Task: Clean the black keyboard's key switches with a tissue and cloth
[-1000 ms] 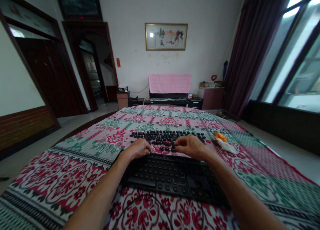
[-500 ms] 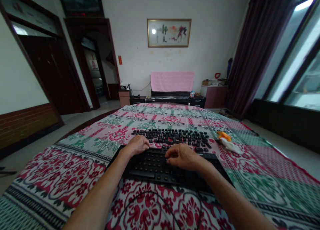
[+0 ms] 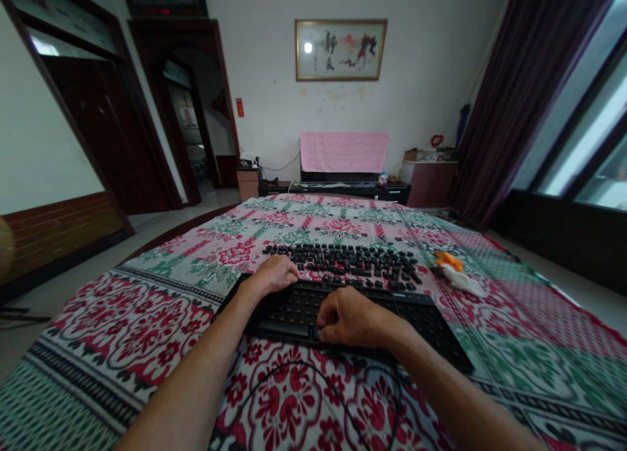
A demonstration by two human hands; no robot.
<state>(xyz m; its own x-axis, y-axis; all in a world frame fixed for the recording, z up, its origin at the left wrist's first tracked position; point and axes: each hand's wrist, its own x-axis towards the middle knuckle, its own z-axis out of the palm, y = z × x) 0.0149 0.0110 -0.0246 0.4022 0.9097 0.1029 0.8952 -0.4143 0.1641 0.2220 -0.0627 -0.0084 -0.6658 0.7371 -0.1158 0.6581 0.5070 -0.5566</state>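
Observation:
A black keyboard base (image 3: 421, 314) with its keycaps removed lies on a floral cloth (image 3: 147, 320). Beyond it, loose black keycaps (image 3: 353, 258) are laid out in rows on the cloth. My left hand (image 3: 274, 274) rests on the base's far left edge with its fingers curled. My right hand (image 3: 347, 317) sits over the front middle of the base, fingers bent down in a pinch onto it. What the fingertips hold is hidden. The keyboard's black cable (image 3: 304, 372) loops on the cloth in front.
An orange and white object (image 3: 458, 271) lies on the cloth right of the keycaps. Behind the table stand a low cabinet with a pink cloth (image 3: 343, 151), a framed picture (image 3: 340, 49), a dark doorway at left and curtained windows at right.
My right hand has come back from the loose keycaps to the front middle of the keyboard base. My left hand has stayed on the far left edge. The view has tilted down.

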